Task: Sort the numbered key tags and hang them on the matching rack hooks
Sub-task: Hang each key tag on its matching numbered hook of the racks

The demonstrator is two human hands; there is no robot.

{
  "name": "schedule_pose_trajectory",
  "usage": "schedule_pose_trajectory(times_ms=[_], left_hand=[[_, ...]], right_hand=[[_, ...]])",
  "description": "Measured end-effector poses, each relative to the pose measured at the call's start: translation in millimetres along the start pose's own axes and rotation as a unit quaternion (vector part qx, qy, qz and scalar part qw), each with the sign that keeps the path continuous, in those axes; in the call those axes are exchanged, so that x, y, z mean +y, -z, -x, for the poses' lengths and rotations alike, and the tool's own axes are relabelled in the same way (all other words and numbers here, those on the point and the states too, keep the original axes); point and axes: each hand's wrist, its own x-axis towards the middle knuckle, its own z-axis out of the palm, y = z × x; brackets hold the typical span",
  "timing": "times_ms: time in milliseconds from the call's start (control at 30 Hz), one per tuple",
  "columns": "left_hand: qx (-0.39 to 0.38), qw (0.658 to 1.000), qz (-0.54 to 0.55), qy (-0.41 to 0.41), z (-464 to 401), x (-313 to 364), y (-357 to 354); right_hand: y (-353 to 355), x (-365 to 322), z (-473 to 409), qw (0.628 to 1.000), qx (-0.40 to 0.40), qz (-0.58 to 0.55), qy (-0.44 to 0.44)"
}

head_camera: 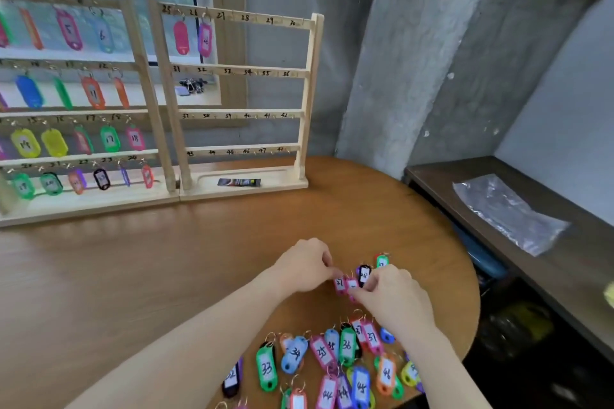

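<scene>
Both hands (349, 279) pinching key tags (345, 285)

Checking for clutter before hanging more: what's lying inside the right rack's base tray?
One small dark packet lies flat in the right rack's base tray. Its printing is too blurred to read, and anything beneath it is covered.

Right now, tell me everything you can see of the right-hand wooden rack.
The right-hand wooden rack is pale, unpainted-looking wood: two uprights, four crossbars with small hooks and handwritten numbers 25 to 48, and a tray-like base. It stands upright on the round table against the fuller rack. Only two tags hang, on the top bar; a dark packet lies in its base.
</scene>
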Motion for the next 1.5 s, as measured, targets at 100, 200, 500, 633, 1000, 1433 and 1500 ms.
schedule_pose_trajectory(times_ms=[100, 200, 500, 633, 1000, 1433, 1500], left_hand=[[-0.003, 1.000, 0.011, 0.028, -7.5, 1.0, -2.2], [-0.026, 0.999, -0.006, 0.022, -12.2, 1.2, -3.6], [-0.028, 0.998, 0.050, 0.004, -7.6, -3.9, 0.9], [-0.032, 0.992, 0.122, -0.015, 5.1, -10.3, 11.3], [-0.080, 0.985, 0.153, -0.022, 34.9, -27.1, 53.9], [-0.011, 0.977, 0.203, -0.065, 65.4, -22.3, 92.2], [0.027, 0.967, 0.239, -0.078, 69.6, -19.4, 101.7]], right_hand=[[-4.8, -5.8, -6.4, 0.999, -0.005, 0.037, -0.003], [-5.3, -9.0, -12.0, 0.999, -0.027, 0.038, -0.009], [-4.1, -13.6, -11.7, 0.998, -0.063, 0.010, 0.007], [-4.5, -14.5, -9.6, 0.995, -0.059, -0.069, 0.028], [23.5, -51.3, -14.0, 0.905, -0.121, -0.406, 0.027], [51.6, -105.4, -25.9, 0.888, -0.092, -0.442, 0.085], [59.5, -117.8, -31.2, 0.886, -0.079, -0.447, 0.098]])
